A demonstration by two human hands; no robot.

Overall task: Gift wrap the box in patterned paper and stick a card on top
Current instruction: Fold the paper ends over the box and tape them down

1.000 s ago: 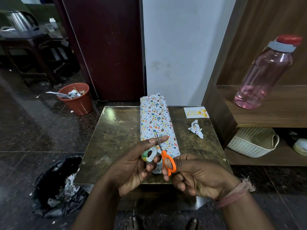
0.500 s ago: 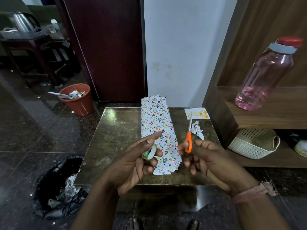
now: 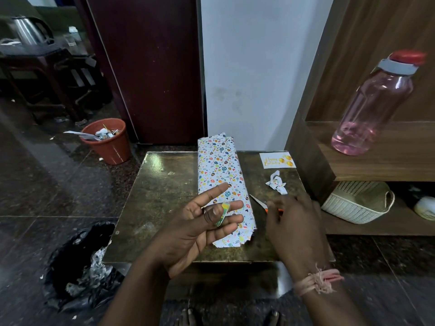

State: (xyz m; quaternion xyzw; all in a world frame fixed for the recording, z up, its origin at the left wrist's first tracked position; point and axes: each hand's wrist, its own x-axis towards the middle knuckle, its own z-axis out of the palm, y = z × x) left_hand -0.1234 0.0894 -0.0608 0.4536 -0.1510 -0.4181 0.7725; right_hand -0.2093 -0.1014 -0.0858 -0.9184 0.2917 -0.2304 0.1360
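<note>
Now that the right hand (image 3: 292,222) has laid the scissors (image 3: 261,204) down – fingers loose – the left hand (image 3: 202,229), pinching the tape roll (image 3: 222,214), can seal the box (image 3: 223,184).

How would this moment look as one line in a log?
left hand: holds tape roll | right hand: over scissors on table | wrapped box: ends unfolded | card: unstuck
</note>
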